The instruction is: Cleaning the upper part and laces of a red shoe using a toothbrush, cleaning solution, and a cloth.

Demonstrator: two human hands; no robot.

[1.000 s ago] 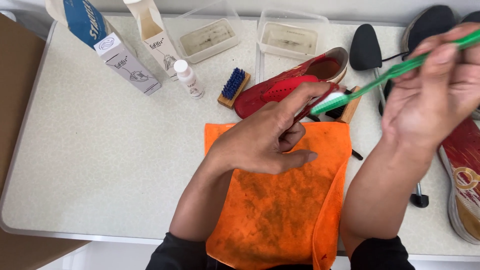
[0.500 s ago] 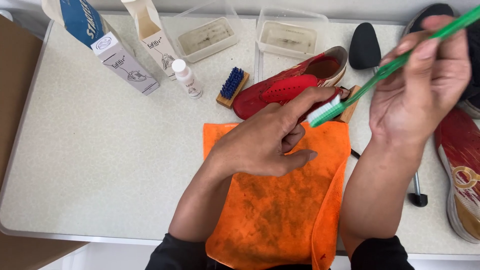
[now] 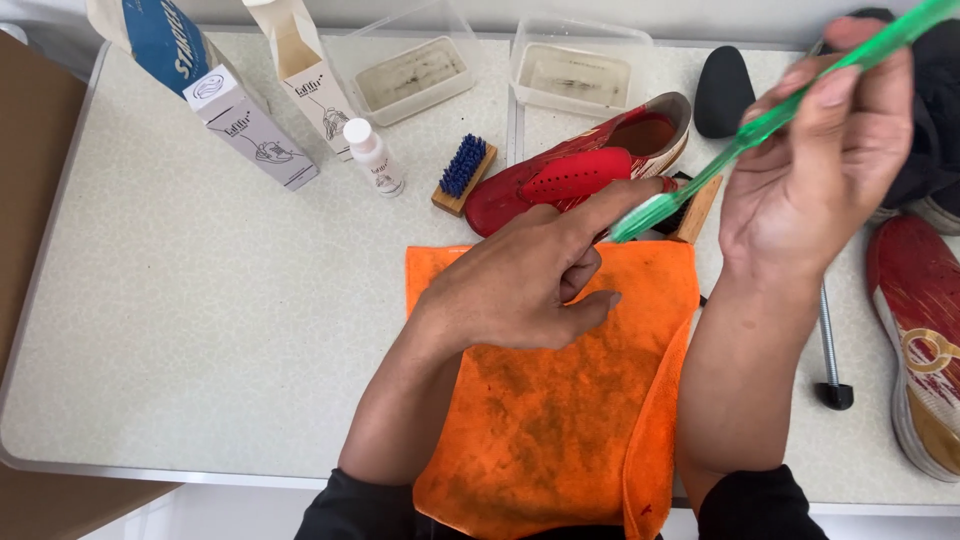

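Note:
My left hand [image 3: 520,285] hovers over an orange cloth [image 3: 560,420], index finger stretched out and the other fingers curled in. A thin red lace [image 3: 666,185] peeks out at that fingertip and seems pinched in the hand. My right hand [image 3: 810,170] grips a green toothbrush [image 3: 762,125] by its handle. The brush head [image 3: 640,215] lies against my left index finger. Just behind them a red shoe [image 3: 580,175] lies on its side on the table.
A blue-bristled wooden brush [image 3: 465,168], a small white bottle [image 3: 372,155], two white cartons [image 3: 250,125] and two clear tubs [image 3: 580,70] stand at the back. A black shoe tree [image 3: 725,95] and a second red shoe [image 3: 920,330] lie at the right.
My right hand has drifted left and a little up, drawing the toothbrush head along my left index finger. Less of the red lace shows. My left hand stays in place.

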